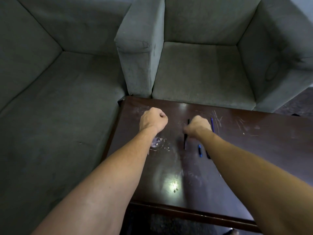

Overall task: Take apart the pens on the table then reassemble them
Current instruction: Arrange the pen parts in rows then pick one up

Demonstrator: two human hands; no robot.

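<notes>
On my feed, the fingers of the right hand (199, 125) curl down and away from the camera, so I see only knuckles. The thumb (187, 129) lies against the black pen (185, 141), which runs under the palm and shows at both ends. I read that as a grip closing round the barrel, though I cannot tell whether the pen has left the wood. The left hand (153, 119) is a closed fist, fingers tucked tight. It sits well left of the pens and I see nothing in it, though a small part could be hidden inside. My guess is that it waits there to take the other end once the pen comes up, since pulling a pen apart needs both hands. Just right of the working hand lies a blue pen (212, 125), roughly parallel to the black one. Nearer me are a short blue piece (200, 150) and a dark piece (208, 155) half covered by the right forearm. They look like loose parts, so I judge the dismantling is partly done. Lying side by side, the parts are easy to find again. All of this sits on the scratched dark table (254, 141). A grey sofa (50, 99) stands beyond it on the left and a matching armchair (203, 73) beyond its far edge.
</notes>
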